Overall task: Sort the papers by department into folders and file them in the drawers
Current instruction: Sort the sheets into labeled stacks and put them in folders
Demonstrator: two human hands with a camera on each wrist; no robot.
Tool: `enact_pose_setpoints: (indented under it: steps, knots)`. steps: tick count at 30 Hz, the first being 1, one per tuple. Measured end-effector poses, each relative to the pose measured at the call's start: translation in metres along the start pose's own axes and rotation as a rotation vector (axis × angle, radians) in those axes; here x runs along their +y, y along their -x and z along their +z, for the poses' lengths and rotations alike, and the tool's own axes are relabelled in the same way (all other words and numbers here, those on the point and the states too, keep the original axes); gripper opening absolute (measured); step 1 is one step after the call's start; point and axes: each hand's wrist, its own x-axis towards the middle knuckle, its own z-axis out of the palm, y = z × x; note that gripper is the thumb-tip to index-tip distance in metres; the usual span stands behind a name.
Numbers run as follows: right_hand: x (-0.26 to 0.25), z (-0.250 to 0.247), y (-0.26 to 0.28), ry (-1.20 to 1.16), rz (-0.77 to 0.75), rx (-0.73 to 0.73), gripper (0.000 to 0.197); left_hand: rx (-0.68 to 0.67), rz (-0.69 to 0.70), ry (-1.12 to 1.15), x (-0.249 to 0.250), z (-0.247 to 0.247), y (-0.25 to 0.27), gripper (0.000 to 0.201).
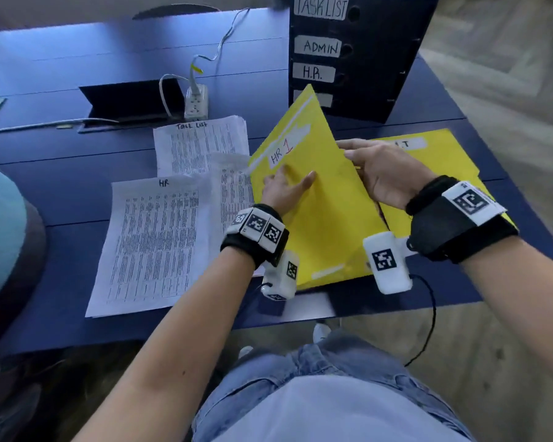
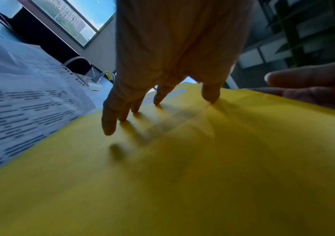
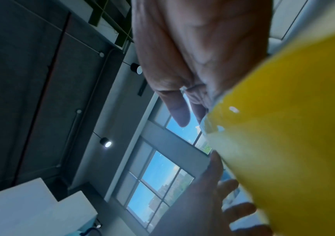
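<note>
Left grip point(image 1: 284, 189) flat on HR folder point(image 1: 320, 212) | right grip point(image 1: 380, 173) pinches its edge — tilted

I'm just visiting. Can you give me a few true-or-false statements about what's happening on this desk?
1. The right hand grips the HR folder by its edge. True.
2. The left hand holds a pen. False: its straight fingers rest on the folder.
3. A sheet headed HR lies left of the folder. True.
4. The folders are green. False: they are yellow.
5. The drawer box has an ADMIN label. True.
</note>
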Motion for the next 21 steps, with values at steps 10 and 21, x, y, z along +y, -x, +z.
enact_pose_setpoints:
  steps: [10, 21]
  knots:
    - [-0.017, 0.083, 0.002, -0.113, -0.009, -0.256, 0.032, -0.101, 0.039, 0.342, 0.023, -0.073, 0.043, 0.111]
    - [0.025, 0.165, -0.028, 0.001, 0.085, -0.33, 0.034, 0.109, 0.089, 0.318, -0.047, -0.164, 0.058, 0.024]
